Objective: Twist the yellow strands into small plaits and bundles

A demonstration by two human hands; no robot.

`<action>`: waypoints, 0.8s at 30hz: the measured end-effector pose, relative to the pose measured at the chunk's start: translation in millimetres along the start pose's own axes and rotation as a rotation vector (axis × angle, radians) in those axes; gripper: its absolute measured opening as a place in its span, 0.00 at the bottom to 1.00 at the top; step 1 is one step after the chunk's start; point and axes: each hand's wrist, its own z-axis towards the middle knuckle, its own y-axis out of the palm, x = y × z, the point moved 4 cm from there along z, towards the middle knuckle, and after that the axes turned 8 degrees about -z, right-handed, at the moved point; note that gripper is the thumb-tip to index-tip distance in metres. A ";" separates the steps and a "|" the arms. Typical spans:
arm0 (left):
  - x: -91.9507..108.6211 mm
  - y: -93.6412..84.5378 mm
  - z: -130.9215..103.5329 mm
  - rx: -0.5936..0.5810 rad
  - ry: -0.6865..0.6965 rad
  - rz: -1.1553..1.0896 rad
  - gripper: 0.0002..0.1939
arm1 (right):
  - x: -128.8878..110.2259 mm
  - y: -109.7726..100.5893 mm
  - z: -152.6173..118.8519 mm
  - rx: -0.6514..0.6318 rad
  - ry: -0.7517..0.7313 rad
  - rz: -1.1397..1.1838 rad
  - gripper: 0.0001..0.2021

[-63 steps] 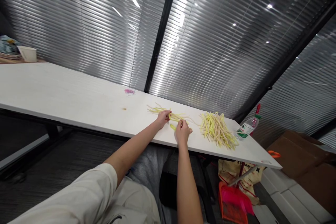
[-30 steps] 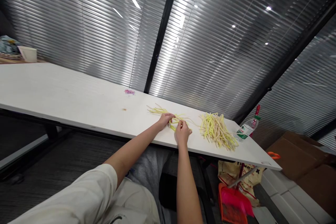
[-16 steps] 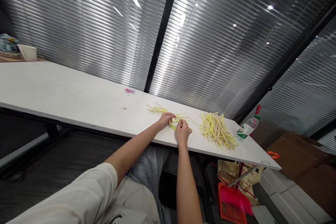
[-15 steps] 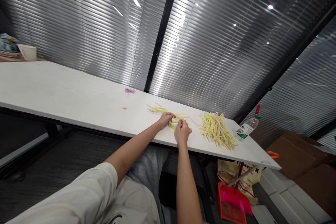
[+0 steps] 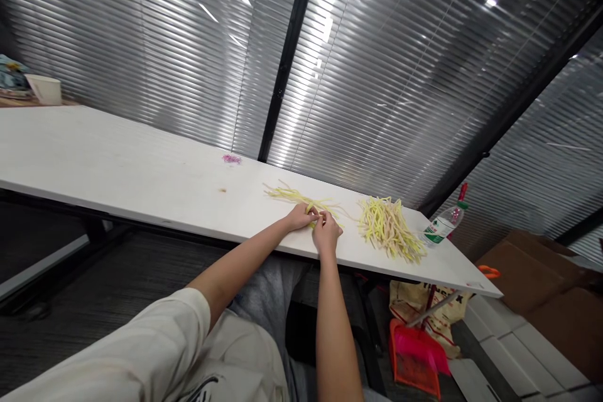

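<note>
Both hands meet over the front part of the white table [image 5: 155,182]. My left hand [image 5: 300,217] is closed, its fingers pinching a yellow strand [image 5: 309,208] that looks like soft cord or a pipe cleaner. My right hand [image 5: 326,230] is closed too, fingertips pressed together against the left fingertips on the same strand; part of it is hidden by the fingers. Just behind the hands lies a loose row of yellow and pale strands [image 5: 287,193]. To the right of my right hand spreads a larger heap of similar strands [image 5: 391,229].
A clear plastic bottle [image 5: 443,226] with a green cap stands at the table's right end, beside a red object [image 5: 463,191]. Pink bits [image 5: 231,159] lie near the back edge. A white cup [image 5: 46,89] is far left. Below right are a red dustpan [image 5: 417,361] and cardboard boxes [image 5: 522,264].
My left hand has turned slightly and moved closer to my right hand, so the fingertips now meet. The strand between them is now more hidden. The camera view has shifted slightly.
</note>
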 end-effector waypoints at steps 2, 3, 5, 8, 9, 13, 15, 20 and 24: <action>0.1 0.2 0.2 0.001 0.004 0.009 0.15 | 0.2 -0.2 0.2 -0.008 0.011 0.004 0.13; 0.2 0.2 0.3 0.005 0.004 0.013 0.14 | 0.4 -0.1 0.3 -0.011 0.015 0.007 0.13; 0.6 0.0 0.2 0.014 -0.005 0.019 0.14 | 0.8 0.3 0.5 -0.013 0.018 0.014 0.13; 2.3 -0.8 -0.2 0.025 -0.012 0.016 0.13 | 1.5 1.4 0.7 -0.005 0.016 0.016 0.13; 2.8 -1.1 -0.3 0.026 -0.011 0.009 0.13 | 1.7 1.9 0.7 -0.001 0.013 0.015 0.13; 0.4 -1.7 -0.4 0.030 -0.039 -0.030 0.14 | 2.5 4.2 0.8 0.012 0.001 0.016 0.13; -2.1 -2.1 -0.3 0.037 -0.063 -0.035 0.15 | 3.1 5.1 0.8 0.015 0.003 0.013 0.13; -3.9 -2.0 0.0 0.036 -0.063 -0.037 0.14 | 3.7 5.5 0.7 0.024 0.011 0.011 0.14; -3.5 -1.5 0.1 0.028 -0.067 -0.050 0.14 | 4.2 6.3 0.5 0.033 0.007 0.016 0.14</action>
